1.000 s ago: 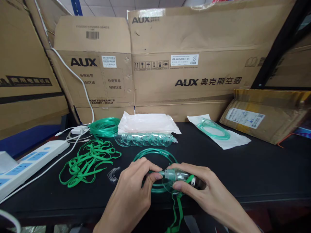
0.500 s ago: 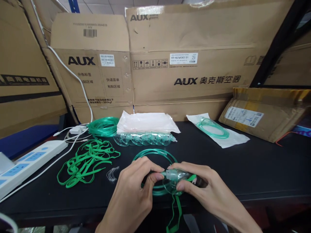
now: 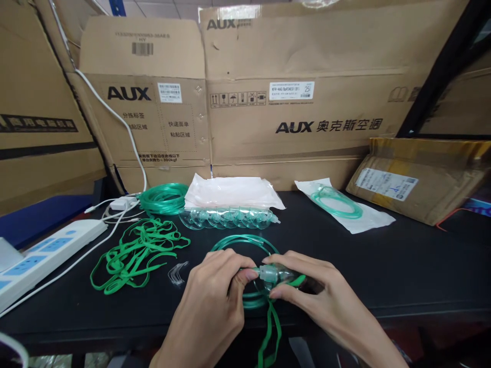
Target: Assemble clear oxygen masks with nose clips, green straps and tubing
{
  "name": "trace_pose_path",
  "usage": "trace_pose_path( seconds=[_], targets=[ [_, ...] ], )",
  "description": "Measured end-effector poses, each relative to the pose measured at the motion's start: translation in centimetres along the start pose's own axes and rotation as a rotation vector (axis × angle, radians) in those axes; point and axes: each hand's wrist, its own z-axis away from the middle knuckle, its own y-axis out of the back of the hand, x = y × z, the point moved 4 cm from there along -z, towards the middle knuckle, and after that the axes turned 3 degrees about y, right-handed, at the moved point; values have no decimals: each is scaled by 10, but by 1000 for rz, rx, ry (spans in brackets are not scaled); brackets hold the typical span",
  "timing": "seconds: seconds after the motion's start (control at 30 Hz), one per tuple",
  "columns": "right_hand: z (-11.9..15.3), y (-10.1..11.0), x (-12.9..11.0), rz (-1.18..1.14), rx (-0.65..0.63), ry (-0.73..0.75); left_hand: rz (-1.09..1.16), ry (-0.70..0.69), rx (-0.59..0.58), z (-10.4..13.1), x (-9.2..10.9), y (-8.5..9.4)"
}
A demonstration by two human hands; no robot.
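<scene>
Between thumb and index finger, my left hand (image 3: 215, 296) pinches the end of a green tube, right at the pale connector (image 3: 268, 273) of a clear green mask. My right hand (image 3: 322, 289) grips the mask (image 3: 286, 274) from the right, with fingers above and thumb below. A green strap (image 3: 270, 332) hangs from the mask past the table's front edge. Behind and below both hands lies a loop of green tubing (image 3: 245, 238), partly hidden by them. Fingers cover the exact joint between tube and connector.
On the black table (image 3: 383, 266) are green straps (image 3: 141, 250), thin clear strips (image 3: 177, 274), coiled tubing (image 3: 163, 198), a row of masks (image 3: 230, 218), white packets (image 3: 232, 191), a packed tube (image 3: 341, 204), a power strip (image 3: 49, 248) and a taped parcel (image 3: 414, 179). Cardboard stands behind.
The mask and my right hand have shifted slightly left and turned a little. The hanging strap has swung left. My left hand still pinches the tube.
</scene>
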Motion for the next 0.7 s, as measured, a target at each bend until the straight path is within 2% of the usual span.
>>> trace_pose_path(
  seconds=[0.1, 0.17, 0.33, 0.4, 0.5, 0.63, 0.7],
  targets=[
    [-2, -3, -1, -21, -21, 69, 11, 21, -46, 2, -5, 1],
    [-3, -4, 0, 8, 10, 109, -7, 47, -79, 4, -7, 0],
    [-2, 0, 9, 223, 296, 176, -49, 202, -201, 5, -7, -8],
    [-1, 1, 12, 272, 359, 177, -75, 260, -245, 3, -6, -11],
    [-2, 1, 17, 294, 405, 105, -145, 321, -276, 0, -7, -13],
    [-3, 3, 24, 305, 520, -142, -206, 341, -294, -6, -7, -17],
    [-4, 1, 26, 290, 492, -226, -217, 329, -296, -8, -5, -21]
  ],
)
